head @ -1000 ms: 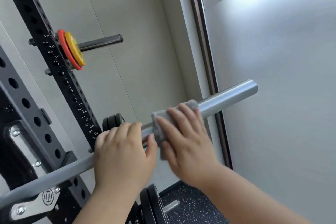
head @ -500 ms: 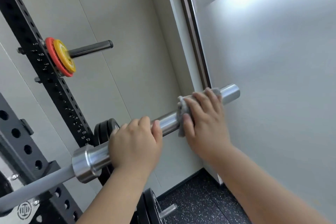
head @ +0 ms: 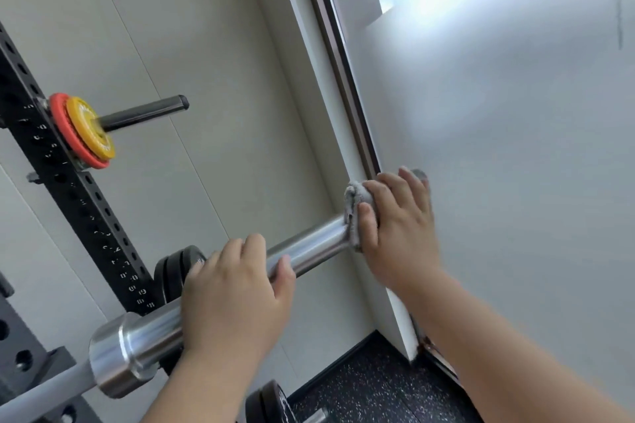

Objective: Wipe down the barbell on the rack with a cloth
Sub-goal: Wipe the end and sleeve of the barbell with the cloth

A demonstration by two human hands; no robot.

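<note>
We are wiping the end of the bar (head: pixel 309 247): right hand (head: pixel 398 230) clasps the cloth (head: pixel 354 199) round it, left hand (head: pixel 233 299) grips the bar; next, slide inward

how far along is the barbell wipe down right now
Done: in the last second the cloth ran along the barbell sleeve from beside the left hand to its tip. In hand: the right hand grips the cloth over that end. Probably left: the stretch under the left hand, the collar and the grey shaft.
</note>
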